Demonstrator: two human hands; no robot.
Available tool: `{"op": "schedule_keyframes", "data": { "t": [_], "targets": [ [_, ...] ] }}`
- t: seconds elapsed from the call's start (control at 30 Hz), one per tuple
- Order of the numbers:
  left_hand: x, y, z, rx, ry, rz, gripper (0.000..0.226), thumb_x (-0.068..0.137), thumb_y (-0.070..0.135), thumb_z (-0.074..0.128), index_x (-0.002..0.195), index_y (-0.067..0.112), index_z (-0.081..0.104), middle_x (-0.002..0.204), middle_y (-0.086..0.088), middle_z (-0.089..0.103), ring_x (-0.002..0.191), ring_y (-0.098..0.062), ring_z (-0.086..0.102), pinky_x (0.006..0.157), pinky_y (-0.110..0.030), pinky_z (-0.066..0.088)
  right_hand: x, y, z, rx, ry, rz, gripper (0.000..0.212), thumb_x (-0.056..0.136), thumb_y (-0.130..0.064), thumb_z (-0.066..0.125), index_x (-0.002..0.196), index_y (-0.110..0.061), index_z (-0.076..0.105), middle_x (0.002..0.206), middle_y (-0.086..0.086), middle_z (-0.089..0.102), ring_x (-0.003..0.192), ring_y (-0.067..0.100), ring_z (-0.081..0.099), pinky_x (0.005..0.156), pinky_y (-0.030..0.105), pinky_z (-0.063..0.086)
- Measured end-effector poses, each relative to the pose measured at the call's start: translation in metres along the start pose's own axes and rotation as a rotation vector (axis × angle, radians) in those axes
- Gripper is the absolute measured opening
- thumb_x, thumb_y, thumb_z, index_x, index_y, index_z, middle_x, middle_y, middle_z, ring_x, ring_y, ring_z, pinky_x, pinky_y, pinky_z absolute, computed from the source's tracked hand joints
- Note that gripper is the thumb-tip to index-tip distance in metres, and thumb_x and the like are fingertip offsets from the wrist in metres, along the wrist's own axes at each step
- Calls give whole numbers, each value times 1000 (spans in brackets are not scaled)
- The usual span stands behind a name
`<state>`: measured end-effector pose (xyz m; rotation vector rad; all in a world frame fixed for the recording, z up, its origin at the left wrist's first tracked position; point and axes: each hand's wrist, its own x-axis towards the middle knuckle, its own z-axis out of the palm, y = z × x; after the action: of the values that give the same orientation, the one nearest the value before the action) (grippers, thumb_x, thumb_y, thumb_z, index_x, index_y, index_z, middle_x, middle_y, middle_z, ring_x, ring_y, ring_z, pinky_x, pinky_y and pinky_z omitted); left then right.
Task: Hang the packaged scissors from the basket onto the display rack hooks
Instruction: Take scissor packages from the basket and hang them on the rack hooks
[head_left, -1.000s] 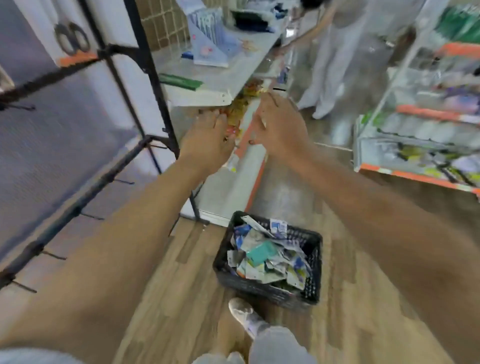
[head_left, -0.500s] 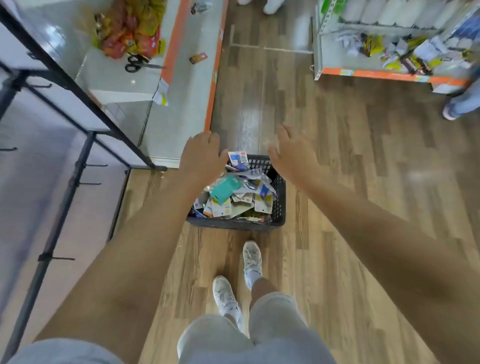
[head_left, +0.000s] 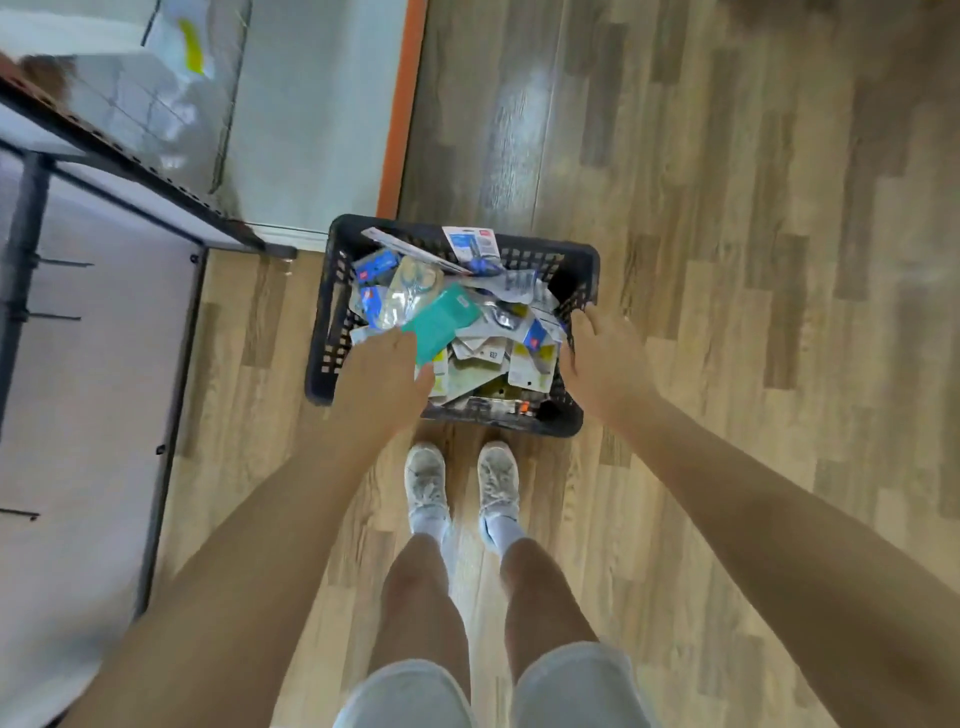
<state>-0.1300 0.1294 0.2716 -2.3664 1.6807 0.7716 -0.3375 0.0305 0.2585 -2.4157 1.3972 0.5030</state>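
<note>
while left hand (head_left: 382, 371) rests loose on packs (head_left: 467, 332), right hand (head_left: 605, 358) touches basket (head_left: 324, 332) rim, fingers relaxed

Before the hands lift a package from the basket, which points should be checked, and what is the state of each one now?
1. Basket within reach, on the floor in front of the shoes: ok.
2. Packaged scissors present in the basket: ok, a loose pile.
3. Left hand on the pile, at the teal package: ok.
4. Left hand holds one package only: cannot tell, fingertips hidden.
5. Right hand free of any package: ok, it rests at the basket's right rim.
6. Free rack hooks nearby: ok, bare hooks at the left.
</note>
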Motion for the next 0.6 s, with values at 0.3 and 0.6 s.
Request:
{"op": "schedule_keyframes", "data": {
  "t": [0.3, 0.6],
  "targets": [
    [73, -28, 113, 62, -245, 36, 27, 97, 28, 40, 105, 5, 52, 109, -13, 57, 103, -30, 51, 84, -38, 38, 64, 2, 123, -38, -191, -29, 54, 98, -29, 37, 146, -7, 25, 149, 10, 32, 136, 24, 31, 114, 37, 21],
    [177, -37, 180, 201, -307, 143, 37, 98, 32, 38, 124, 7, 45, 123, -13, 51, 111, -29, 48, 89, -38, 38, 143, 14, 212, 42, -185, 73, 46, 95, -23, 45, 135, -3, 37, 134, 15, 43, 125, 29, 40, 106, 38, 28]
  ]
}}
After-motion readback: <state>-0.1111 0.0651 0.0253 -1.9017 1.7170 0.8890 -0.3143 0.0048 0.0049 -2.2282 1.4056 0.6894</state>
